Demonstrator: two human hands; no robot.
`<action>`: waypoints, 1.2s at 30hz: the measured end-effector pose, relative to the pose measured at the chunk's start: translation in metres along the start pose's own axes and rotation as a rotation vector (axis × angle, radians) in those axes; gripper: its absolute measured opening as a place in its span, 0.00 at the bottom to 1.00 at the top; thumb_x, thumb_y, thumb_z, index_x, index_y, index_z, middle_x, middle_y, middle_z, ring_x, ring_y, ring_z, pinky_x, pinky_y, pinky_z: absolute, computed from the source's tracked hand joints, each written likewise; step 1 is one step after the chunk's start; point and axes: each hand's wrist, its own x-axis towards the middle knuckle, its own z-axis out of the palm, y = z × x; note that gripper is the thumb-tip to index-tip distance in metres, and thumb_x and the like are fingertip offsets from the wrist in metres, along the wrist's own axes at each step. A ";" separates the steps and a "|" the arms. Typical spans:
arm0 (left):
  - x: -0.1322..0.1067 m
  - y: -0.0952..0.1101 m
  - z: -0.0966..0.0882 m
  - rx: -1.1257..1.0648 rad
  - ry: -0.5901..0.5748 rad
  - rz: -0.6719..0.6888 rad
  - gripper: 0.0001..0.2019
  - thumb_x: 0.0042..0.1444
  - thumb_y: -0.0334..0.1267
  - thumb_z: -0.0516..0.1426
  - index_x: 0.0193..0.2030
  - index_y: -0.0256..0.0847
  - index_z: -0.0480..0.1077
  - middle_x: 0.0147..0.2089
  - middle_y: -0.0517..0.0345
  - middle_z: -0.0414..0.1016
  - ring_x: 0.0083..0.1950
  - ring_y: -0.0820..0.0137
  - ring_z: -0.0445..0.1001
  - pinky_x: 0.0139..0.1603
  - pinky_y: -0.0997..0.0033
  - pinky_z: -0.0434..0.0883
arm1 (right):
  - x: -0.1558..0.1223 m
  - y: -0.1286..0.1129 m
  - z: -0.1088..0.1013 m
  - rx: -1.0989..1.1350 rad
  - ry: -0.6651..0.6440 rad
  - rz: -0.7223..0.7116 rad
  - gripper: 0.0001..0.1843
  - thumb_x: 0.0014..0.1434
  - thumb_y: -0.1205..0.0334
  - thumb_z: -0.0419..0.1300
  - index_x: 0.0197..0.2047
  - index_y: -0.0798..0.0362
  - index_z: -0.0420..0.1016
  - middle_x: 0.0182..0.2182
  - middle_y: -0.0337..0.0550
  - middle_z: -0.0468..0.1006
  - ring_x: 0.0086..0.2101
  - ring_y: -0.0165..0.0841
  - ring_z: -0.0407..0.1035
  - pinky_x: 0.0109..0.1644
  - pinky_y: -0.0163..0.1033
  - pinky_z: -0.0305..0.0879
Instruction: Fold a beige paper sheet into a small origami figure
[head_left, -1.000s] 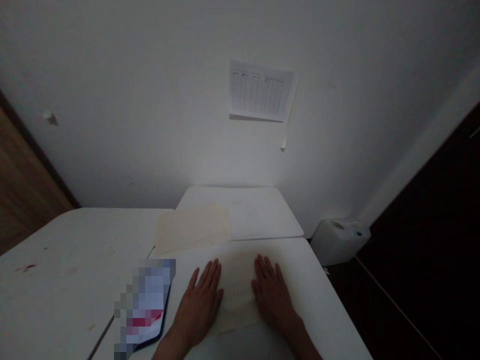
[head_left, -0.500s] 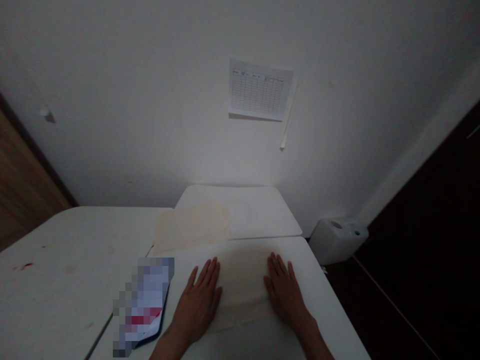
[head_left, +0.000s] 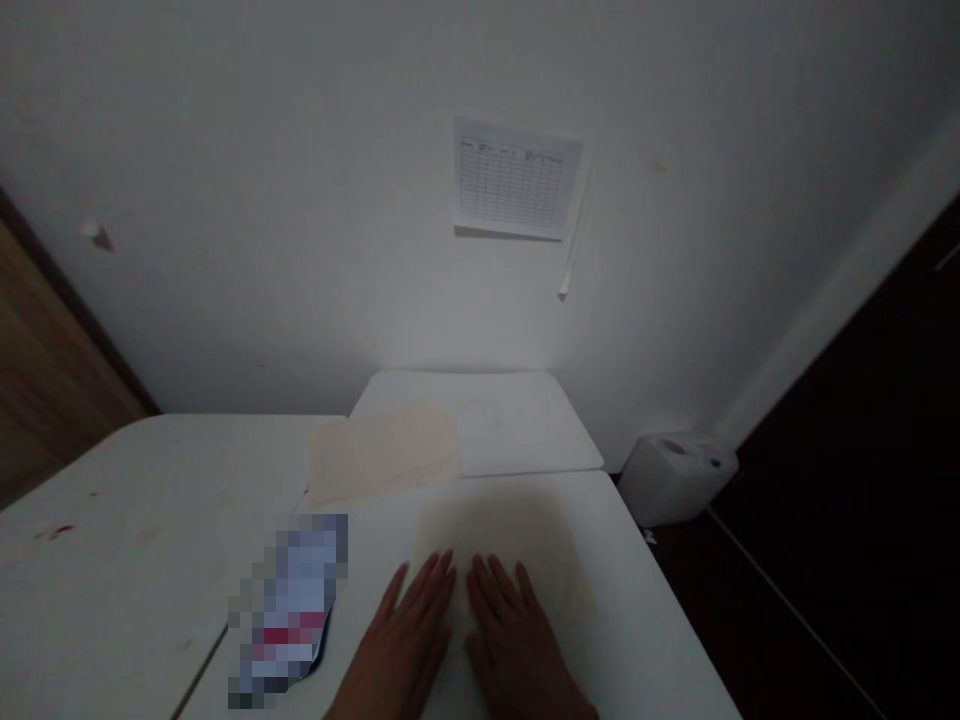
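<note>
My left hand (head_left: 401,640) and my right hand (head_left: 514,640) lie flat, side by side, with fingers spread on a pale cream sheet of paper or thin fabric (head_left: 502,535). The sheet lies on a white folding table (head_left: 645,600), and its near part is hidden under my hands. My left hand is nearest a pixelated flat object (head_left: 289,610) with a dark edge, and its identity is hidden by the pixelation. A second cream sheet (head_left: 382,455) lies farther off, across a join between tables.
A white table (head_left: 112,520) with small red marks stands to the left, and another white table (head_left: 517,420) stands against the wall. A printed grid sheet (head_left: 517,178) hangs on the wall. A white plastic container (head_left: 675,478) sits on the dark floor at right.
My hands have slid toward me and closer together, my right hand moving most. More of the cream sheet's far part now shows. The pixelated object looks slightly shifted in view.
</note>
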 end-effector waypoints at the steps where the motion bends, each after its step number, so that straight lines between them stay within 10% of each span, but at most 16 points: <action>1: -0.003 0.004 -0.003 0.004 -0.005 0.025 0.26 0.65 0.41 0.47 0.69 0.44 0.50 0.70 0.55 0.54 0.68 0.66 0.56 0.68 0.59 0.52 | 0.000 0.000 -0.001 0.003 -0.002 -0.001 0.30 0.70 0.53 0.41 0.71 0.47 0.34 0.69 0.40 0.39 0.67 0.42 0.36 0.69 0.58 0.35; 18: -0.008 0.013 -0.015 -0.024 -0.046 0.010 0.31 0.64 0.48 0.48 0.71 0.42 0.44 0.69 0.55 0.54 0.67 0.64 0.58 0.66 0.60 0.57 | -0.064 0.075 -0.020 -0.172 0.043 0.323 0.30 0.69 0.51 0.40 0.70 0.48 0.36 0.68 0.37 0.41 0.67 0.41 0.37 0.69 0.58 0.35; 27: -0.010 0.010 -0.007 -0.124 -0.057 -0.057 0.29 0.63 0.50 0.49 0.69 0.48 0.49 0.69 0.56 0.55 0.67 0.60 0.59 0.63 0.55 0.63 | -0.072 0.098 -0.020 -0.167 0.259 0.417 0.27 0.67 0.51 0.45 0.63 0.56 0.63 0.64 0.49 0.59 0.63 0.41 0.53 0.66 0.50 0.50; 36: 0.043 0.005 0.015 -0.157 -0.109 -0.114 0.22 0.65 0.41 0.46 0.65 0.44 0.59 0.70 0.52 0.53 0.69 0.60 0.54 0.65 0.50 0.59 | -0.044 0.094 -0.031 -0.110 0.338 0.455 0.25 0.64 0.54 0.47 0.59 0.56 0.68 0.57 0.49 0.70 0.57 0.42 0.62 0.62 0.48 0.59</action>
